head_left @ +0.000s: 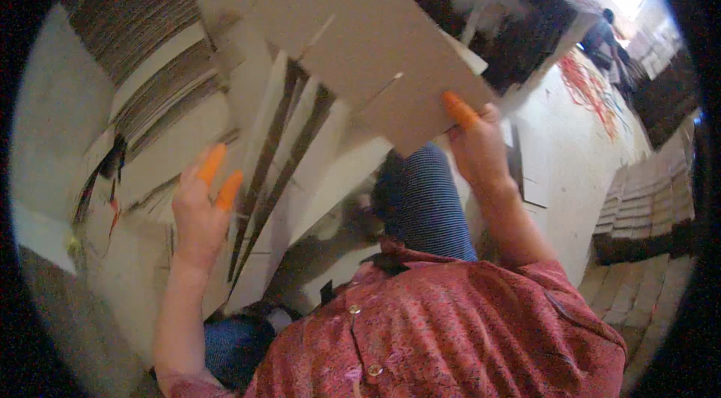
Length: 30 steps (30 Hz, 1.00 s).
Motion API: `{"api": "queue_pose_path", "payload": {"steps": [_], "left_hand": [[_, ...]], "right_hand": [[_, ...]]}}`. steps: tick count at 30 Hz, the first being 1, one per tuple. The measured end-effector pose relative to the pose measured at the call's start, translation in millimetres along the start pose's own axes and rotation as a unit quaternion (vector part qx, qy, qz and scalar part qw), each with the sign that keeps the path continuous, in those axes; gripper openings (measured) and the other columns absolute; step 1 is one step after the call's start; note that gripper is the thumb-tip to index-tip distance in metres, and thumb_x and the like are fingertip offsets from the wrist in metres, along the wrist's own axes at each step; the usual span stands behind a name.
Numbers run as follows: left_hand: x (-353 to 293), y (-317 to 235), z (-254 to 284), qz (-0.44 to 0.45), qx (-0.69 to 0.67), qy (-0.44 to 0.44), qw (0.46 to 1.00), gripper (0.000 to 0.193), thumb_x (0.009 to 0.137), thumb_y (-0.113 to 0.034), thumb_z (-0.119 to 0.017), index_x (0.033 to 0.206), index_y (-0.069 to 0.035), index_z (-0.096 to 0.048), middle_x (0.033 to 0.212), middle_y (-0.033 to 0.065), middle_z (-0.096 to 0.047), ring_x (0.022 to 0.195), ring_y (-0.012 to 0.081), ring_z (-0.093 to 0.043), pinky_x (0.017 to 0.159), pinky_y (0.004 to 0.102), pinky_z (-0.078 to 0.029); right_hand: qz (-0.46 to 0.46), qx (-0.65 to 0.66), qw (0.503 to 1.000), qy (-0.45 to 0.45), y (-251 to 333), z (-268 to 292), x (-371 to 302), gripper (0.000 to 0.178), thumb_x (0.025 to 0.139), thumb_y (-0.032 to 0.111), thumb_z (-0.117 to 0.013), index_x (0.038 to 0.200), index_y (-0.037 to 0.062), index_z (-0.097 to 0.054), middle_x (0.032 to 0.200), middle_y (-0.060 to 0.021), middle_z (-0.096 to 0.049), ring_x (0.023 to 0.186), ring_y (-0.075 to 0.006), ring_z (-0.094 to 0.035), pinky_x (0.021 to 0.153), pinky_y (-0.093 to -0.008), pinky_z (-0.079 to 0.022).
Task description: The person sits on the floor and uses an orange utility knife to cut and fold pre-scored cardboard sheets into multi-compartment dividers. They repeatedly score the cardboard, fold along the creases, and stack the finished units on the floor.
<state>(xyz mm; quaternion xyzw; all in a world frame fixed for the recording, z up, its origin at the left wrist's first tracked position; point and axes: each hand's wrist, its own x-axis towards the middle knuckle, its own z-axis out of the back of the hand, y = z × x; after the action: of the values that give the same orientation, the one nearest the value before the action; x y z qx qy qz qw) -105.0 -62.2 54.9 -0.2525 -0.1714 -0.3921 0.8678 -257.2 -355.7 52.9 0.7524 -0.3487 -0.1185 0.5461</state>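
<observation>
A long flat brown cardboard sheet point(353, 37) with two narrow slots slants across the upper middle. At its right end my right hand point(481, 146) grips the edge, its orange-covered thumb on the upper face; the fingers beneath are mostly hidden. My left hand point(201, 218) is raised at the left, holding nothing, with two orange finger covers and its fingers apart. Just right of it, several cardboard pieces point(282, 173) lean fanned out with dark gaps between them. The left hand appears apart from them.
Tall stacks of cardboard point(131, 7) stand at the upper left, and more stacked sheets point(646, 203) at the right. Red and orange straps point(589, 94) lie on the floor point(556, 158). Another person point(603, 41) is far off at the upper right.
</observation>
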Motion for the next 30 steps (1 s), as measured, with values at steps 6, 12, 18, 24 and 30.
{"api": "queue_pose_path", "payload": {"steps": [6, 12, 18, 24, 30], "left_hand": [[14, 0, -8, 0.205, -0.028, 0.124, 0.97, 0.037, 0.078, -0.022, -0.061, 0.104, 0.003, -0.057, 0.09, 0.0168, -0.063, 0.078, 0.0258, -0.059, 0.071, 0.0322, -0.045], [8, 25, -22, 0.196, -0.027, 0.217, 0.956, 0.024, 0.077, -0.019, -0.059, 0.093, -0.001, -0.063, 0.083, 0.0144, -0.063, 0.076, 0.0241, -0.06, 0.07, 0.0318, -0.045], [-4, 33, 3, 0.149, -0.02, 0.135, 0.979, 0.017, 0.074, -0.012, -0.058, 0.086, 0.001, -0.061, 0.067, 0.0192, -0.057, 0.057, 0.0265, -0.054, 0.055, 0.0346, -0.04], [-19, 56, 5, 0.14, -0.04, 0.117, 0.982, 0.016, 0.075, -0.01, -0.058, 0.086, 0.001, -0.062, 0.067, 0.0184, -0.058, 0.056, 0.026, -0.053, 0.054, 0.034, -0.04], [-17, 64, 1, 0.121, -0.026, 0.12, 0.985, 0.016, 0.074, -0.009, -0.058, 0.086, 0.002, -0.062, 0.069, 0.0187, -0.059, 0.058, 0.026, -0.056, 0.054, 0.0339, -0.041]], "right_hand": [[0.083, -0.139, 0.986, 0.034, -24, 15, 23, 0.02, 0.08, 0.007, -0.059, 0.099, 0.0011, -0.061, 0.093, -0.0044, -0.063, 0.082, -0.0127, -0.057, 0.075, -0.0259, -0.045], [0.085, -0.137, 0.984, 0.08, -50, 17, 38, 0.02, 0.082, 0.01, -0.057, 0.1, 0.0005, -0.06, 0.094, -0.0011, -0.061, 0.086, -0.0106, -0.054, 0.077, -0.0257, -0.042], [0.085, -0.249, 0.96, 0.097, -45, -2, 38, 0.015, 0.083, 0.009, -0.056, 0.093, 0.001, -0.063, 0.085, -0.0013, -0.064, 0.079, -0.0102, -0.056, 0.07, -0.0238, -0.044], [0.068, -0.319, 0.94, 0.1, -41, 7, 42, 0.017, 0.083, 0.013, -0.056, 0.092, 0.0003, -0.063, 0.083, -0.0015, -0.063, 0.075, -0.0103, -0.055, 0.066, -0.0253, -0.045], [0.067, -0.25, 0.954, 0.149, -44, 1, 50, 0.017, 0.083, 0.014, -0.057, 0.089, -0.0001, -0.063, 0.077, -0.0002, -0.062, 0.069, -0.0093, -0.054, 0.062, -0.0244, -0.045]]}}
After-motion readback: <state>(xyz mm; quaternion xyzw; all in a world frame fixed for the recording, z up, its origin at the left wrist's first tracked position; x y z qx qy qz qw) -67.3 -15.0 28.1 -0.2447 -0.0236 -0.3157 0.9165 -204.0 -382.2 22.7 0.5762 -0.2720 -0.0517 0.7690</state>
